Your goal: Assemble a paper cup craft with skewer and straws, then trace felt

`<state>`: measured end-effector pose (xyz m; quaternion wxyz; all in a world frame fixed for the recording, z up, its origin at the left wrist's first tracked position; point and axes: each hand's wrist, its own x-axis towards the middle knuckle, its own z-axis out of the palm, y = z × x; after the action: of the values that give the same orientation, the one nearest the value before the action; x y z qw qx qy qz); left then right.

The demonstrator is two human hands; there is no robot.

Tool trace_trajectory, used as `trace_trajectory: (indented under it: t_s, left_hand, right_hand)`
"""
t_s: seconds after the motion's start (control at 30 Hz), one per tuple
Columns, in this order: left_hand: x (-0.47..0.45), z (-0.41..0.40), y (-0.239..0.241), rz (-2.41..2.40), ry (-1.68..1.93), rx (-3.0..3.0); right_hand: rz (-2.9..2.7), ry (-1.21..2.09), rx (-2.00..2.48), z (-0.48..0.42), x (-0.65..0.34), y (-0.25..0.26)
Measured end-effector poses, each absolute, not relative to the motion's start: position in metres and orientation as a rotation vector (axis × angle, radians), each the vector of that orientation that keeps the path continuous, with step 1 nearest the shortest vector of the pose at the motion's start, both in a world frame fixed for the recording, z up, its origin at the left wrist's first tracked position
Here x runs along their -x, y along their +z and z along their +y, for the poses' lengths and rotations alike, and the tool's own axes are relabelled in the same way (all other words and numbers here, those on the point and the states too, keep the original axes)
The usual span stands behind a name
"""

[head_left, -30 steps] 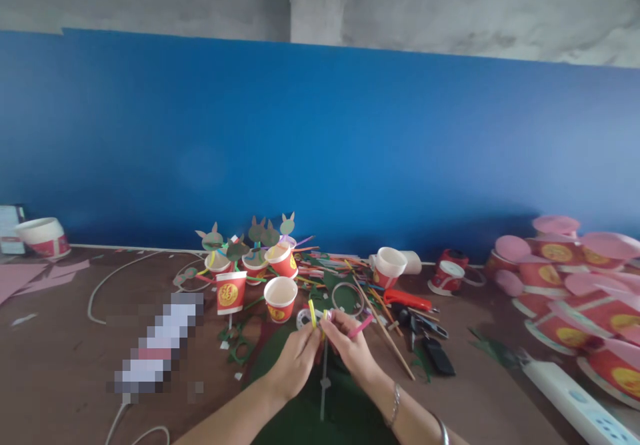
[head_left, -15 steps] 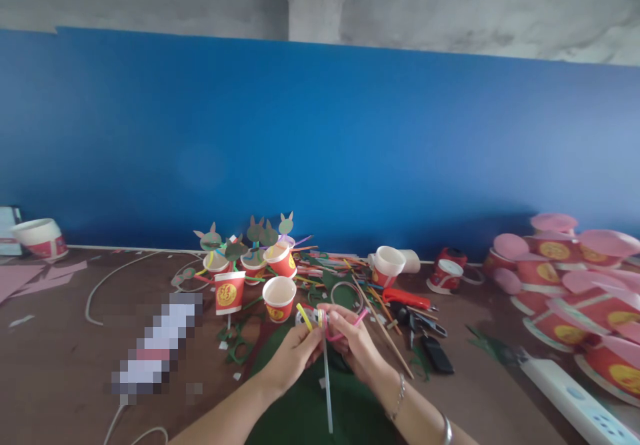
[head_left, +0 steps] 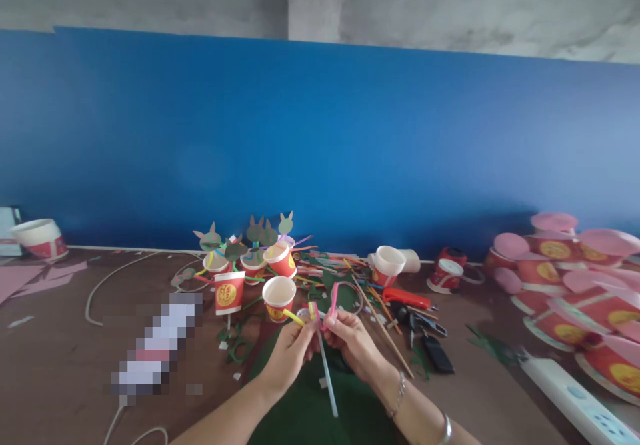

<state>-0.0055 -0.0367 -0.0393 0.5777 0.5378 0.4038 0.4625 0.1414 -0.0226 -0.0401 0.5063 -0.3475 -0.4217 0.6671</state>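
Observation:
My left hand point(head_left: 291, 351) and my right hand point(head_left: 354, 342) meet over a dark green felt sheet point(head_left: 305, 418) at the table's near edge. Together they pinch a bundle of thin straws point(head_left: 325, 365): a pale one hangs down and toward me, a yellow piece point(head_left: 293, 316) sticks out left from my left fingers, and a pink piece point(head_left: 333, 298) points up from my right fingers. Just beyond my hands stand red paper cups point(head_left: 279, 296), some holding green rabbit-shaped cutouts point(head_left: 260, 233) on straws.
Loose sticks, straws, red pliers point(head_left: 406, 298) and black tools point(head_left: 425, 331) lie right of my hands. Pink-lidded red cups point(head_left: 565, 265) pile up at far right, above a white power strip point(head_left: 580, 398). A white cable point(head_left: 107, 278) and a blurred-out object point(head_left: 160, 341) lie left. A blue wall backs the table.
The pink piece has swung from pointing right to pointing up. The yellow piece dropped from upright to sticking out left. The pale straw now slants down toward me. My hands stayed together.

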Motion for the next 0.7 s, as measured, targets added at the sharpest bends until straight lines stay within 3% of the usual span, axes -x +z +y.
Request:
trace_trajectory:
  t_s: [0.43,0.7]
  left_hand:
    - [0.007,-0.035,-0.04,0.862,0.97,-1.291]
    - [0.007,-0.035,-0.037,0.912,1.016,-1.343]
  right_hand:
    - [-1.153,1.718,0.827,-0.026,-0.144,-0.028]
    - [-0.982,1.549,0.934,-0.019,-0.143,-0.035]
